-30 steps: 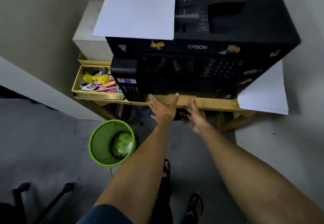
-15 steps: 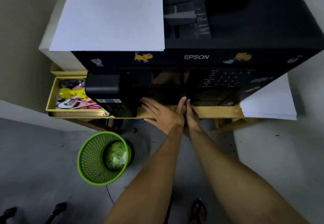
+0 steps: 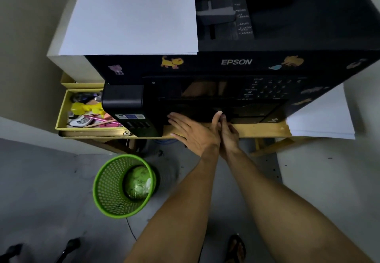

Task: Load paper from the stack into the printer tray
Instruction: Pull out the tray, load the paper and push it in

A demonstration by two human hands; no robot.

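Note:
A black Epson printer (image 3: pixel 236 62) stands on a wooden table (image 3: pixel 261 128). A white paper stack (image 3: pixel 320 123) lies on the table at the printer's right. A large white sheet (image 3: pixel 131 16) rests on the printer's top left. The printer tray (image 3: pixel 197 112) is the dark panel low on the printer's front. My left hand (image 3: pixel 193 134) lies flat with straight fingers against the tray's front edge. My right hand (image 3: pixel 229 137) sits close beside it, reaching to the same edge. Its fingertips are hidden in shadow behind the left hand.
A yellow box (image 3: pixel 61 116) of small colourful items sits on the table left of the printer. On the floor below stands a green mesh bin (image 3: pixel 111 197) holding crumpled waste. My sandalled foot (image 3: pixel 236 248) shows at the bottom; chair legs (image 3: pixel 70 244) at bottom left.
Both hands moved up from below the table edge to the tray's front and came together. The view moved closer to the printer.

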